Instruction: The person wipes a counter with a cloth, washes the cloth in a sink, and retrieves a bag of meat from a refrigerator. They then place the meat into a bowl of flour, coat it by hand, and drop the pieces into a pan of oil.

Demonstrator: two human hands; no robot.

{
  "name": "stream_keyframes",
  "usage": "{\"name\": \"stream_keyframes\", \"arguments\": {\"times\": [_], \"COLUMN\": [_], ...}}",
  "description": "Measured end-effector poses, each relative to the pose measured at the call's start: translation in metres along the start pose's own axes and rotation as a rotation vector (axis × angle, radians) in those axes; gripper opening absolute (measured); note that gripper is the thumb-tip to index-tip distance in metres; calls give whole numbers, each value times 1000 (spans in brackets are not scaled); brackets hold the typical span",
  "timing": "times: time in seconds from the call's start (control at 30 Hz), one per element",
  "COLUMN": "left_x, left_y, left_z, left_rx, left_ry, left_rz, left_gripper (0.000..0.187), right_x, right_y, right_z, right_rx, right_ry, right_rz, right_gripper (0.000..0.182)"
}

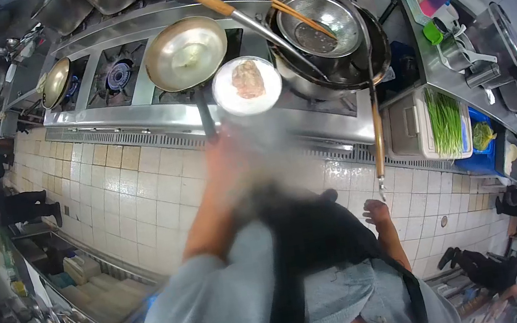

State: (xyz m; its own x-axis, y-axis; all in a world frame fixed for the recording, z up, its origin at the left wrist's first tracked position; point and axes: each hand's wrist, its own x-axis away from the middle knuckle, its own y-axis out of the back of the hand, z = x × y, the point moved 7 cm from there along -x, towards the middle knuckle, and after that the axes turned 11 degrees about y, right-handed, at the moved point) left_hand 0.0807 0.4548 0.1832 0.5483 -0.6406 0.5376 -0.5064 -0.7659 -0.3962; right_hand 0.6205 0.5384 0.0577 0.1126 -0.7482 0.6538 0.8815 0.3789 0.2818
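My left hand is closed around the dark handle of a frying pan, which rests on the stove with a little pale liquid in its middle. Haze on the lens blurs the fingers. Right of the pan, a white plate bears a piece of pale brownish meat. My right hand hangs low at my side, fingers loosely apart and holding nothing. Just above it is the end of a long wooden-handled utensil, whose far end lies in a wok.
In the wok sits a metal colander with chopsticks across it; a ladle leans there too. A lit burner and another pan are leftward. Green stalks fill a bin at right. People stand behind on both sides.
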Motion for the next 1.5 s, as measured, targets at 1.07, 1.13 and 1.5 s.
{"name": "stream_keyframes", "arguments": {"times": [1.07,1.13,1.5], "left_x": [119,149,167], "left_y": [-198,-234,-305], "left_z": [271,286,335], "left_rx": [-773,-793,-754], "left_ry": [117,-137,-51], "left_rz": [716,888,937], "left_gripper": [40,36,34], "right_x": [124,121,92], "right_y": [81,101,164], "right_z": [158,155,138], "right_rx": [409,468,548], "right_ry": [741,731,426], "right_rz": [-569,-659,-510], "right_gripper": [36,42,39]}}
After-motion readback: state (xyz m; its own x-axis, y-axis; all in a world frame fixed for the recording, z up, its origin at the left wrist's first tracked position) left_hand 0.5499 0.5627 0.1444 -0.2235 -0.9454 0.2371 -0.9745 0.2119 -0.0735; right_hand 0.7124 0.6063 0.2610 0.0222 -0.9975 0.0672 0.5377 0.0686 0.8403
